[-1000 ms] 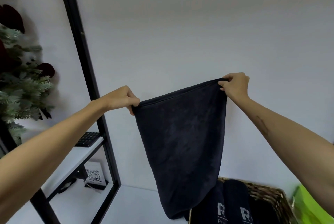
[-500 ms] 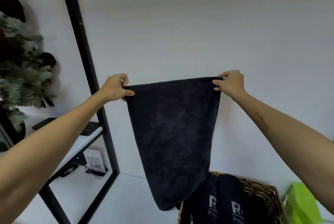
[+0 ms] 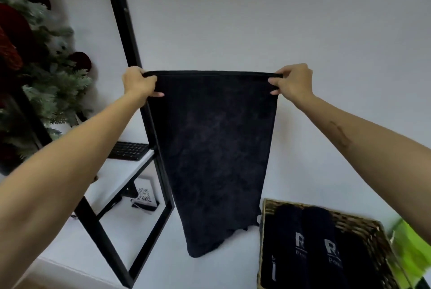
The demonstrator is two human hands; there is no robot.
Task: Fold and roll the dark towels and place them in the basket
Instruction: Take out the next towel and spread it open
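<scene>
Since a moment ago you've levelled the towel's top edge and spread it wider. Your left hand (image 3: 137, 83) pinches one upper corner; the dark towel (image 3: 214, 153) hangs lengthwise straight down over the counter (image 3: 163, 263); your right hand (image 3: 293, 82) pinches the other corner, above the basket (image 3: 363, 225) of rolled towels (image 3: 314, 242).

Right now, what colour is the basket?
Brown woven wicker; the basket shows only in the head view, lower right.
</scene>
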